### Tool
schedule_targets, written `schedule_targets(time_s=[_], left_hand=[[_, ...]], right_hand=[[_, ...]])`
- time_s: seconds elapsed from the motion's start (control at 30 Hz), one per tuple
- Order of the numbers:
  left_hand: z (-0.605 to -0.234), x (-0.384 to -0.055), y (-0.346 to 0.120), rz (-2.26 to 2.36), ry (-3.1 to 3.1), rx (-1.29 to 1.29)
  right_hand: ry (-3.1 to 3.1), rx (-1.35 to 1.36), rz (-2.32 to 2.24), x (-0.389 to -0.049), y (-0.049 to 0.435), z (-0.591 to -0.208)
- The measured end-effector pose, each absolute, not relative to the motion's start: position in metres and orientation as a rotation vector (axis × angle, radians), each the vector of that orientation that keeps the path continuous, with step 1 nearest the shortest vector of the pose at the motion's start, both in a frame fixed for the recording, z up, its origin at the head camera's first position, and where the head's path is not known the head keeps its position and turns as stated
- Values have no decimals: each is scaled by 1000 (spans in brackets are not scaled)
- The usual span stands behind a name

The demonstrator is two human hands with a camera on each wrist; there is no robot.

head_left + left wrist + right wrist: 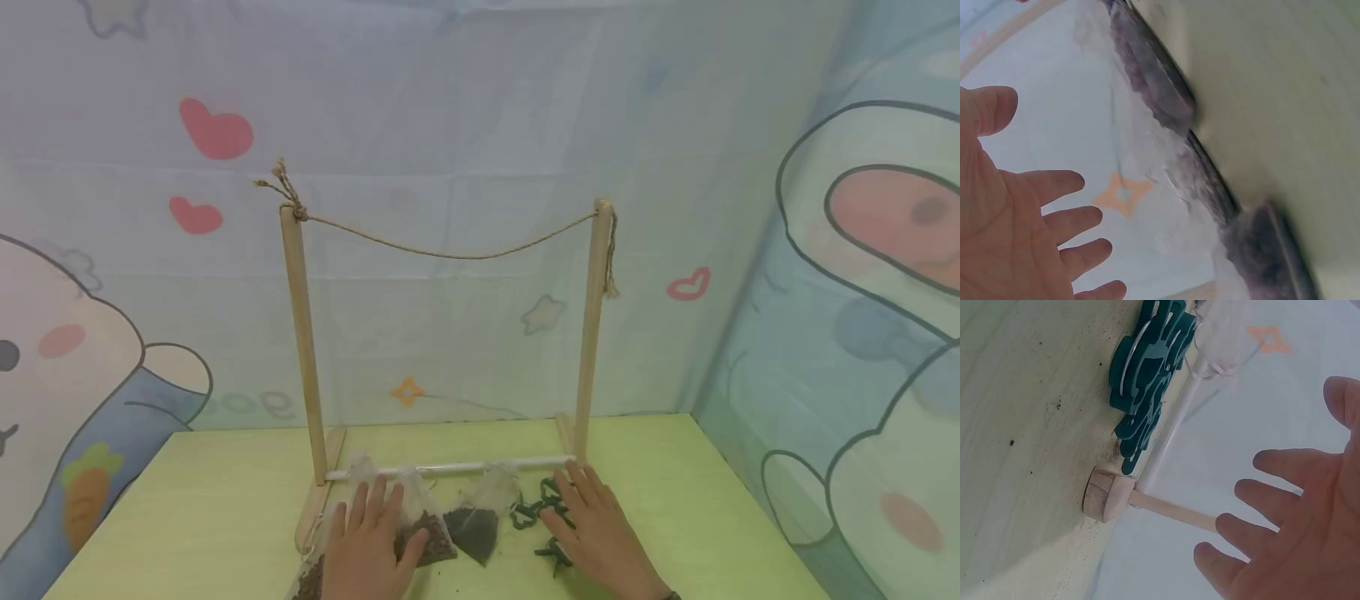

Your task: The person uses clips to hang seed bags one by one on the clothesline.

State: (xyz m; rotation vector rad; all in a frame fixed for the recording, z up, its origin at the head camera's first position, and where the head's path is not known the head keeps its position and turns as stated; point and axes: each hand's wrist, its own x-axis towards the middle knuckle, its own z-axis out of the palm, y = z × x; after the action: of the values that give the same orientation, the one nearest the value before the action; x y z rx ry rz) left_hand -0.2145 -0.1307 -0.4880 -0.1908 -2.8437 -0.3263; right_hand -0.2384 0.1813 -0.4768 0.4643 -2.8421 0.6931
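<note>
My left hand (365,546) is held above several clear drawstring sachets, its fingers straight and spread. One sachet (438,542) with reddish-brown bits shows beside its thumb, and a dark-filled sachet (474,533) lies to the right. Part of another brown sachet (309,580) shows left of the wrist. In the left wrist view the sachets (1266,250) lie in a row, apart from the palm. Over the dark green clips (525,514) is my right hand (600,533), which hides some of them. The right wrist view shows these clips (1147,362) away from the extended fingers; neither hand holds anything.
Behind the hands stands a wooden frame, with a left post (302,342) and a right post (592,333). A slack rope (450,255) joins their tops, and a white rod (465,467) runs low between them. A printed cloth (450,125) hangs behind the pale yellow table (187,508).
</note>
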Motion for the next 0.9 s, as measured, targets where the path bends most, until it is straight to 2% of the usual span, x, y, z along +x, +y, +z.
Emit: schedule_targets(time_s=[0.43, 0.63, 0.9], left_hand=[[-477, -215, -80, -327, -2797, -542], [-480, -215, -51, -341, -2865, -680], [-494, -214, -29, -210, -2865, -808]], right_hand=[[-2765, 509, 701, -236, 186, -466], [-2805, 669, 768, -237, 188, -468], [-2879, 936, 620, -241, 191, -480]])
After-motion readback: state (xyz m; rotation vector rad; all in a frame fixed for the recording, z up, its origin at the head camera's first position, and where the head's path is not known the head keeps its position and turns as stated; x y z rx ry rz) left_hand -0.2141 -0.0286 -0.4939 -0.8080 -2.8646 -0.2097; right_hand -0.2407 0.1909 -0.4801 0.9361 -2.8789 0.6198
